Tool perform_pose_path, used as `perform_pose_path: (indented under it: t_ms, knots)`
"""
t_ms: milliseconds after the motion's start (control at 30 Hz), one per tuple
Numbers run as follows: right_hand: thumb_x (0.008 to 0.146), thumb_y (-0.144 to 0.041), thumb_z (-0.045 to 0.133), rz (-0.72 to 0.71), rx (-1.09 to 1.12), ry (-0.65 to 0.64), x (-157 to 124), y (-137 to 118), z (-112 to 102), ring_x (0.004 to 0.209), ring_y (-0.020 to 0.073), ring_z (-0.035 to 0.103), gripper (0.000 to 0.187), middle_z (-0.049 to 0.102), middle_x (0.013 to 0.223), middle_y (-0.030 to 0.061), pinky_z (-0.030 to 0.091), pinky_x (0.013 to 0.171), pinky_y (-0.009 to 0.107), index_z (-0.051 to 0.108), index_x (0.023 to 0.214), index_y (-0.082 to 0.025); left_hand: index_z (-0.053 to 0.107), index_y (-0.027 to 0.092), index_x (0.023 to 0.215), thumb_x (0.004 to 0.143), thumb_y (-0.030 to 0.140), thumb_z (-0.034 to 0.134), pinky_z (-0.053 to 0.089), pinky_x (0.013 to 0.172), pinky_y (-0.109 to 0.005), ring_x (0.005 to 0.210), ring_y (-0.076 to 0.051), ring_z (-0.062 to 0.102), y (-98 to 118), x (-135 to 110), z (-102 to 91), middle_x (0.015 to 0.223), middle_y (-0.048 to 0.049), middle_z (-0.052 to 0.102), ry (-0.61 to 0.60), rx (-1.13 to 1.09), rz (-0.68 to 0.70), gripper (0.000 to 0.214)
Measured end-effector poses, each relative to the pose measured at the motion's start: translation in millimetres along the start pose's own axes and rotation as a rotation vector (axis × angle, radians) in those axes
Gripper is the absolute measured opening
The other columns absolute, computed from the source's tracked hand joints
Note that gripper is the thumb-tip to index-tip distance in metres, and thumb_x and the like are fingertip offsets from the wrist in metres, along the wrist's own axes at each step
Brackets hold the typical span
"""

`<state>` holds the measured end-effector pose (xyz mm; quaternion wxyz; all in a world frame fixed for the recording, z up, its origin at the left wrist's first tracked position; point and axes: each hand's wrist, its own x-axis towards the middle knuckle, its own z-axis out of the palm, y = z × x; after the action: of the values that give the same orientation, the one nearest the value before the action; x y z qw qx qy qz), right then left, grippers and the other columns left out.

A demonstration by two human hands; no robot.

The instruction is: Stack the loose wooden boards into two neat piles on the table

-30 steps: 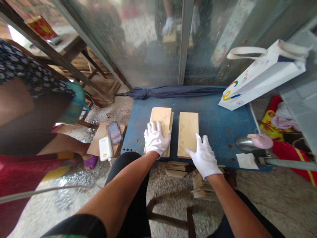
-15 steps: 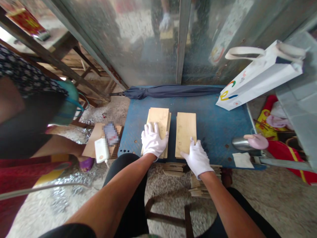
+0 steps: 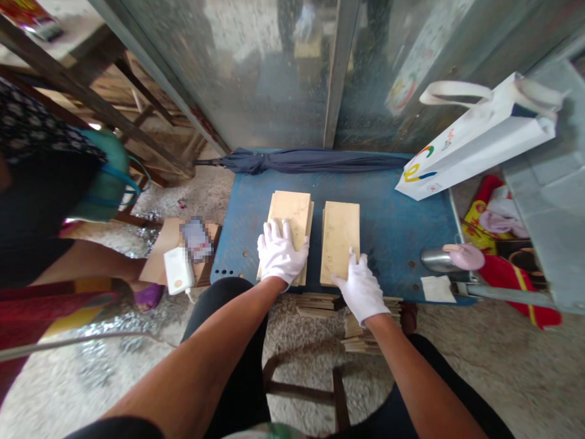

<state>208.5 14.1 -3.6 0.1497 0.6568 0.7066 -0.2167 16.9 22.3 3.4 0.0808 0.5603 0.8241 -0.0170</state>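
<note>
Two stacks of pale wooden boards lie side by side on a blue table (image 3: 393, 225). My left hand (image 3: 280, 255), in a white glove, lies flat with fingers spread on the near end of the left board stack (image 3: 290, 213). My right hand (image 3: 361, 286), also gloved, sits on the near right corner of the right board (image 3: 339, 235). Its thumb lies on top and its fingers curl at the board's right edge.
A folded dark umbrella (image 3: 311, 161) lies along the table's far edge, a white paper bag (image 3: 461, 152) at the far right. A metal cup with a pink lid (image 3: 452, 257) and a paper scrap (image 3: 436, 288) sit near right. More boards (image 3: 365, 326) are stacked below. Another person (image 3: 50, 201) sits at left.
My right hand has moved left from beside the right board onto its near right corner, and its fingers have drawn in. My left hand has stayed on the left stack.
</note>
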Motion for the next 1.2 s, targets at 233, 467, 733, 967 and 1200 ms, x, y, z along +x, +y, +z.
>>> perform_pose_path:
  t_ms: [233, 467, 733, 967, 1200]
  knots:
    - [0.088, -0.05, 0.05, -0.003, 0.034, -0.042, -6, 9, -1, 0.107, 0.0282, 0.06, 0.076, 0.043, 0.136, 0.0194, 0.047, 0.086, 0.033, 0.019, 0.15, -0.016, 0.033, 0.01, 0.146, 0.086, 0.06, 0.033, 0.022, 0.112, -0.051, 0.141, -0.038, 0.02, 0, 0, 3.2, 0.152, -0.0204, 0.028, 0.011, -0.008, 0.006, 0.078]
    - [0.088, -0.049, 0.051, -0.001, 0.074, -0.022, -13, 15, 0, 0.105, 0.0263, 0.06, 0.077, 0.05, 0.129, 0.0159, 0.045, 0.085, 0.03, 0.02, 0.15, -0.016, 0.033, 0.01, 0.146, 0.087, 0.063, 0.03, 0.023, 0.112, -0.05, 0.141, -0.038, 0.022, 0, 0, 0.4, 0.152, -0.0208, 0.029, 0.007, -0.007, 0.004, 0.079]
    - [0.088, -0.047, 0.053, -0.007, 0.118, -0.025, -15, 17, -2, 0.105, 0.0264, 0.06, 0.074, 0.053, 0.127, 0.0155, 0.045, 0.085, 0.03, 0.025, 0.149, -0.015, 0.033, 0.011, 0.146, 0.086, 0.063, 0.033, 0.023, 0.112, -0.051, 0.141, -0.038, 0.021, 1, 1, -2.6, 0.152, -0.0203, 0.029, -0.001, 0.004, -0.003, 0.08]
    - [0.086, -0.044, 0.056, 0.007, 0.14, -0.042, -14, 15, -6, 0.105, 0.0271, 0.061, 0.076, 0.055, 0.126, 0.0162, 0.045, 0.086, 0.032, 0.025, 0.149, -0.014, 0.034, 0.009, 0.145, 0.086, 0.064, 0.031, 0.024, 0.11, -0.051, 0.141, -0.039, 0.022, 0, 2, -0.2, 0.151, -0.0212, 0.03, 0.005, 0.01, 0.012, 0.08]
    - [0.087, -0.044, 0.057, 0.006, 0.162, -0.062, -11, 14, -12, 0.107, 0.0273, 0.06, 0.074, 0.058, 0.121, 0.0182, 0.045, 0.089, 0.033, 0.029, 0.146, -0.009, 0.032, 0.01, 0.145, 0.086, 0.064, 0.027, 0.025, 0.11, -0.052, 0.141, -0.039, 0.02, 0, 5, 6.2, 0.152, -0.0212, 0.028, 0.023, -0.008, 0.022, 0.08]
